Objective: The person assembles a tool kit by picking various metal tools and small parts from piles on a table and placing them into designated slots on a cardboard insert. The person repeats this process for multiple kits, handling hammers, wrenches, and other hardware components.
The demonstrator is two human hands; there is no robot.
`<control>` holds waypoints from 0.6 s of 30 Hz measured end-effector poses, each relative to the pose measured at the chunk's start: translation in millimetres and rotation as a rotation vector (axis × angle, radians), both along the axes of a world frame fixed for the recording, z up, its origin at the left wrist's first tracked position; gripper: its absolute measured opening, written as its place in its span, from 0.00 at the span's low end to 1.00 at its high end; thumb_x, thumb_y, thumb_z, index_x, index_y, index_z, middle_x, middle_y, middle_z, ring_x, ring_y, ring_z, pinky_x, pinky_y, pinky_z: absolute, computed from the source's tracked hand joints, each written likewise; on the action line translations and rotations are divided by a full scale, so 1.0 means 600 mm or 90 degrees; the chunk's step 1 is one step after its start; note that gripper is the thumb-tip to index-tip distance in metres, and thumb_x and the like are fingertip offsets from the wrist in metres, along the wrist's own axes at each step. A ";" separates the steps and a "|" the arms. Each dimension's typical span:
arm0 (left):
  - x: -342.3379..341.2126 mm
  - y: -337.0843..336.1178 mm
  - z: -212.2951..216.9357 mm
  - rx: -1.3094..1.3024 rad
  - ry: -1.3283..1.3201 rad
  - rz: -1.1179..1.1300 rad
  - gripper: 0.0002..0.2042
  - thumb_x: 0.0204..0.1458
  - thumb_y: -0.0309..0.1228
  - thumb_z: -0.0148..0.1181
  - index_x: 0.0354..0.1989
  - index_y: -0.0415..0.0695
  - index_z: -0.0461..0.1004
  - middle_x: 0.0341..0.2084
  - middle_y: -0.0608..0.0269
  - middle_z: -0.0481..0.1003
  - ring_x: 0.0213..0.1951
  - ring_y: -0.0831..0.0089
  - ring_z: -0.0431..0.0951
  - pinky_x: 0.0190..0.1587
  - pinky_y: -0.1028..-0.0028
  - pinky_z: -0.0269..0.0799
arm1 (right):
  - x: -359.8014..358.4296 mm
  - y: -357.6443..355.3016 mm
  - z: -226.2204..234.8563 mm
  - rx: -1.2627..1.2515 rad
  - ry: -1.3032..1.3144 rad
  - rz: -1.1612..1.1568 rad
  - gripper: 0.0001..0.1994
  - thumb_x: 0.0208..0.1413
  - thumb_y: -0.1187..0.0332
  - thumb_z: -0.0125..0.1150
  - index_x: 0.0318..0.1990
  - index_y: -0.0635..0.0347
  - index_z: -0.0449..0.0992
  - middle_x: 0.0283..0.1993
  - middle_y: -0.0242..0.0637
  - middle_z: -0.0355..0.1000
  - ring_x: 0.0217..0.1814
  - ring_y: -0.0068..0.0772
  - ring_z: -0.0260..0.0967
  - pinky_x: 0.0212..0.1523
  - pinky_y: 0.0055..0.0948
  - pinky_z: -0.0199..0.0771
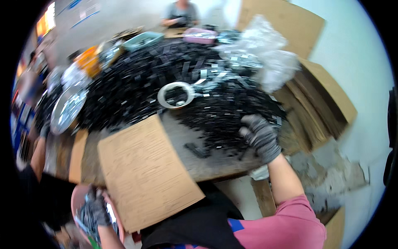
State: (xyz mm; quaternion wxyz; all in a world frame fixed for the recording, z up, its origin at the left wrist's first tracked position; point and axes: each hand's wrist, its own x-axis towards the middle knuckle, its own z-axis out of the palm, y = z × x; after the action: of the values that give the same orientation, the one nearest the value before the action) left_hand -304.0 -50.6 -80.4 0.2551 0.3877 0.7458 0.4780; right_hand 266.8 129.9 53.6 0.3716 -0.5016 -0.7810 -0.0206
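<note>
My right hand (261,137), in a grey striped knit glove, is at the right edge of a large heap of small black strip-like pieces (224,112). Its fingers are curled together; whatever they hold is too blurred to make out. Low on the left, my left hand (98,208), also gloved, reaches into a pink basin (75,198) of shiny strips (85,218). Motion smears its fingers. Between my arms a brown cardboard sheet (145,174) with rows of lines overlaps the table's front edge. A white round bowl (161,98) containing black pieces stands beyond it.
Clear plastic bags (269,50) and cardboard boxes (319,99) crowd the right side. A pale green tray (143,40), pink tray (200,35) and orange basket (88,61) stand behind the heap. One person sits across the table; another works at left beside a metal bowl (68,108).
</note>
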 end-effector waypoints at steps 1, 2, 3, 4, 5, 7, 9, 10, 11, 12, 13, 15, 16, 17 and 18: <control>0.010 0.005 0.018 0.044 0.073 0.078 0.23 0.52 0.27 0.47 0.57 0.40 0.55 0.53 0.54 0.61 0.52 0.68 0.62 0.51 0.76 0.58 | 0.048 -0.009 0.038 0.060 0.001 -0.094 0.15 0.38 0.72 0.61 0.39 0.60 0.71 0.37 0.41 0.69 0.41 0.41 0.66 0.43 0.32 0.66; 0.051 0.024 0.069 0.098 0.026 0.048 0.23 0.52 0.28 0.47 0.57 0.39 0.54 0.54 0.54 0.59 0.55 0.66 0.58 0.54 0.75 0.55 | 0.096 -0.021 0.064 0.111 0.009 -0.222 0.13 0.41 0.69 0.60 0.38 0.58 0.72 0.37 0.41 0.69 0.42 0.41 0.65 0.45 0.33 0.65; 0.043 0.030 0.060 0.125 0.031 0.043 0.22 0.54 0.30 0.44 0.58 0.40 0.53 0.56 0.54 0.57 0.56 0.67 0.56 0.57 0.74 0.50 | 0.160 -0.037 0.085 0.217 -0.018 -0.268 0.16 0.40 0.68 0.62 0.40 0.56 0.71 0.40 0.41 0.69 0.43 0.42 0.65 0.47 0.35 0.63; 0.068 0.039 0.079 0.166 -0.018 0.041 0.22 0.55 0.31 0.42 0.58 0.40 0.53 0.56 0.55 0.56 0.57 0.67 0.55 0.58 0.74 0.48 | 0.208 -0.059 0.101 0.339 -0.087 -0.375 0.19 0.38 0.66 0.64 0.42 0.54 0.71 0.45 0.39 0.68 0.49 0.42 0.62 0.52 0.36 0.58; 0.100 0.040 0.097 0.204 -0.069 0.042 0.21 0.56 0.32 0.41 0.58 0.40 0.53 0.57 0.55 0.55 0.58 0.67 0.54 0.59 0.74 0.46 | 0.244 -0.087 0.120 0.388 -0.116 -0.473 0.21 0.38 0.66 0.64 0.44 0.54 0.70 0.47 0.39 0.66 0.52 0.42 0.59 0.54 0.37 0.56; 0.165 0.058 0.147 0.187 -0.107 0.072 0.20 0.57 0.34 0.39 0.58 0.41 0.53 0.57 0.56 0.55 0.58 0.67 0.53 0.59 0.74 0.44 | 0.316 -0.127 0.147 0.487 -0.142 -0.625 0.29 0.36 0.63 0.66 0.51 0.52 0.66 0.52 0.41 0.63 0.57 0.40 0.54 0.58 0.37 0.51; 0.175 0.078 0.146 0.186 -0.097 0.043 0.20 0.57 0.32 0.39 0.57 0.42 0.53 0.56 0.56 0.56 0.57 0.66 0.54 0.58 0.73 0.48 | 0.384 -0.160 0.152 0.453 -0.158 -0.771 0.36 0.34 0.59 0.67 0.56 0.52 0.60 0.54 0.45 0.61 0.58 0.42 0.54 0.58 0.37 0.52; 0.188 0.079 0.153 0.189 -0.122 0.043 0.20 0.57 0.31 0.40 0.57 0.42 0.53 0.55 0.56 0.56 0.56 0.65 0.55 0.57 0.73 0.50 | 0.401 -0.165 0.153 0.338 -0.106 -0.847 0.38 0.34 0.58 0.68 0.56 0.52 0.58 0.54 0.46 0.61 0.58 0.43 0.55 0.57 0.36 0.53; 0.197 0.078 0.157 0.192 -0.147 0.046 0.19 0.56 0.30 0.40 0.57 0.42 0.54 0.55 0.56 0.57 0.55 0.65 0.57 0.57 0.73 0.52 | 0.415 -0.166 0.155 0.221 -0.052 -0.913 0.39 0.34 0.58 0.68 0.57 0.52 0.56 0.54 0.48 0.60 0.57 0.44 0.55 0.57 0.36 0.54; 0.149 0.097 0.117 0.212 -0.117 0.028 0.19 0.55 0.28 0.44 0.56 0.41 0.55 0.52 0.56 0.59 0.52 0.66 0.61 0.53 0.73 0.57 | 0.434 -0.172 0.153 0.098 0.010 -0.976 0.41 0.33 0.57 0.68 0.58 0.52 0.55 0.54 0.49 0.60 0.57 0.46 0.56 0.57 0.36 0.55; 0.157 0.113 0.106 0.215 -0.137 -0.001 0.19 0.55 0.28 0.44 0.56 0.41 0.55 0.51 0.57 0.60 0.51 0.67 0.61 0.53 0.74 0.58 | 0.461 -0.184 0.153 0.089 0.038 -0.956 0.41 0.34 0.57 0.68 0.59 0.52 0.54 0.54 0.50 0.61 0.56 0.46 0.57 0.56 0.36 0.56; 0.163 0.115 0.105 0.229 -0.159 -0.032 0.19 0.54 0.27 0.46 0.55 0.40 0.56 0.50 0.57 0.61 0.49 0.68 0.63 0.51 0.74 0.59 | 0.491 -0.175 0.146 0.065 0.109 -0.884 0.42 0.34 0.57 0.67 0.60 0.51 0.52 0.52 0.51 0.62 0.55 0.48 0.59 0.56 0.36 0.58; 0.164 0.111 0.106 0.235 -0.152 -0.030 0.19 0.54 0.27 0.47 0.55 0.40 0.56 0.50 0.57 0.61 0.49 0.68 0.63 0.51 0.74 0.59 | 0.489 -0.166 0.149 0.043 0.082 -0.919 0.41 0.36 0.59 0.66 0.60 0.50 0.50 0.50 0.51 0.64 0.53 0.48 0.61 0.54 0.37 0.59; 0.164 0.107 0.108 0.240 -0.146 -0.028 0.19 0.54 0.27 0.47 0.55 0.40 0.57 0.50 0.57 0.61 0.49 0.68 0.63 0.51 0.75 0.59 | 0.484 -0.161 0.153 0.048 0.081 -0.912 0.40 0.36 0.60 0.65 0.60 0.49 0.51 0.50 0.50 0.64 0.52 0.48 0.61 0.54 0.37 0.59; 0.165 0.103 0.109 0.243 -0.142 -0.028 0.19 0.53 0.28 0.47 0.55 0.40 0.57 0.49 0.58 0.62 0.49 0.69 0.63 0.51 0.75 0.58 | 0.480 -0.160 0.156 0.052 0.077 -0.908 0.39 0.37 0.60 0.65 0.60 0.48 0.51 0.50 0.50 0.64 0.52 0.47 0.62 0.53 0.37 0.60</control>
State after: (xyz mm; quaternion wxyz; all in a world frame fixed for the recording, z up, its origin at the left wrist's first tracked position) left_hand -205.0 11.1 -15.1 0.2681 0.3900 0.6004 0.6446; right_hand 554.8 33.9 147.4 0.3287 -0.8758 -0.2398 -0.2599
